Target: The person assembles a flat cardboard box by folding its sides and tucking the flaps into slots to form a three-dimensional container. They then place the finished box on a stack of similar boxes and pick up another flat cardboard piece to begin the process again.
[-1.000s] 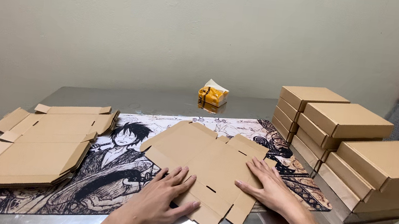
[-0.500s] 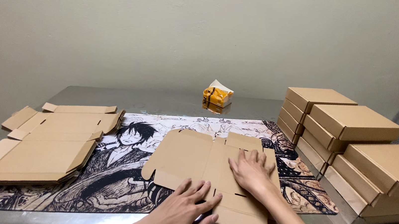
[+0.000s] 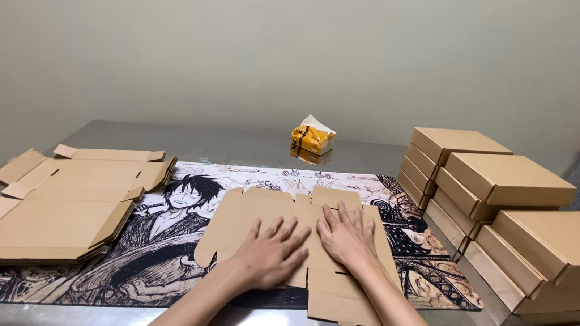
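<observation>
A flat, unfolded brown cardboard box blank (image 3: 240,216) lies on a black-and-white illustrated mat (image 3: 170,258) in front of me. My left hand (image 3: 271,252) rests palm down on the middle of the blank, fingers spread. Just to its right, my right hand (image 3: 348,237) also presses flat on the blank, fingers apart and pointing away from me. Neither hand grips anything.
A stack of flat cardboard blanks (image 3: 52,205) lies at the left. Three stacks of folded brown boxes (image 3: 510,210) stand at the right, near the table's edge. A small yellow-and-white pack (image 3: 312,138) sits at the back on the grey metal table (image 3: 234,146).
The blank has been turned and squared up in front of me. Both hands have slid from its near edge to its middle and now lie side by side.
</observation>
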